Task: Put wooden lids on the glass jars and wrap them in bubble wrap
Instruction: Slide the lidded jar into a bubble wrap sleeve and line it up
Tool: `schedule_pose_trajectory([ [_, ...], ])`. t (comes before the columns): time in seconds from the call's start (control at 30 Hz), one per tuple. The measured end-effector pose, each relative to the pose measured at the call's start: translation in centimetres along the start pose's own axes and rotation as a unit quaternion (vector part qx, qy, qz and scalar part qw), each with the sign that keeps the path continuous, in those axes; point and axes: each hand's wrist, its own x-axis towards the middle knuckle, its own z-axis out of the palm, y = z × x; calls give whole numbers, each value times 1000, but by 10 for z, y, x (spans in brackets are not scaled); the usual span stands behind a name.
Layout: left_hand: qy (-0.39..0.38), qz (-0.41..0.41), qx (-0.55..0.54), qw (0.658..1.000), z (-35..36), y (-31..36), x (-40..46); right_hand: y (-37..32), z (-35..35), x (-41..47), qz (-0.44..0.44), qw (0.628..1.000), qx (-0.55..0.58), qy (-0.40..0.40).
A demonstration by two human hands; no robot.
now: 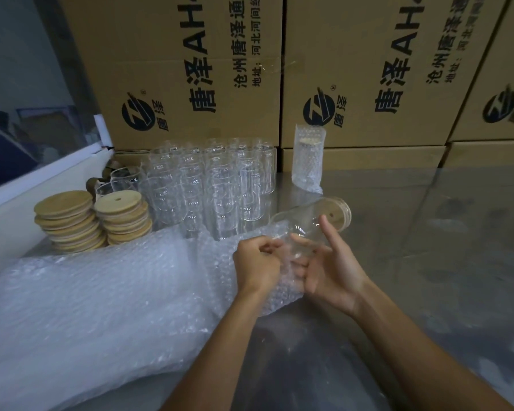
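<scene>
A glass jar [310, 222] lies on its side on the steel table, its wooden lid [343, 213] fitted and facing right. Its base sits in the mouth of a bubble wrap bag [250, 280]. My left hand [257, 266] pinches the edge of that bag with curled fingers. My right hand [330, 265] is spread, thumb up against the jar's side and fingers under the bag. Two stacks of wooden lids [92, 222] stand at the left. Several bare glass jars [214, 182] stand in rows behind. One wrapped jar [307, 157] stands upright at the back.
A thick pile of bubble wrap bags [86, 315] covers the table's left front. Large printed cardboard boxes [353, 69] wall off the back. A white ledge [42, 179] runs along the left. The bare steel table top [442, 247] stretches to the right.
</scene>
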Motion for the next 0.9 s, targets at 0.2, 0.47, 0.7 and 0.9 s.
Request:
schedule_pose_trajectory([
  [0.2,3,-45,-78,996,-10,1,4,-4,-1,-5,-12,999,22,37],
  [0.47,33,3,-8,999,-22,10,8,-1,-10,-6,-27,990,-100,97],
  [0.7,18,31,106,994,-23,12,8,1,-10,-6,-144,940,-266,156],
  [0.9,18,25,107,994,-24,12,10,2,-5,-10,-151,889,-411,136],
])
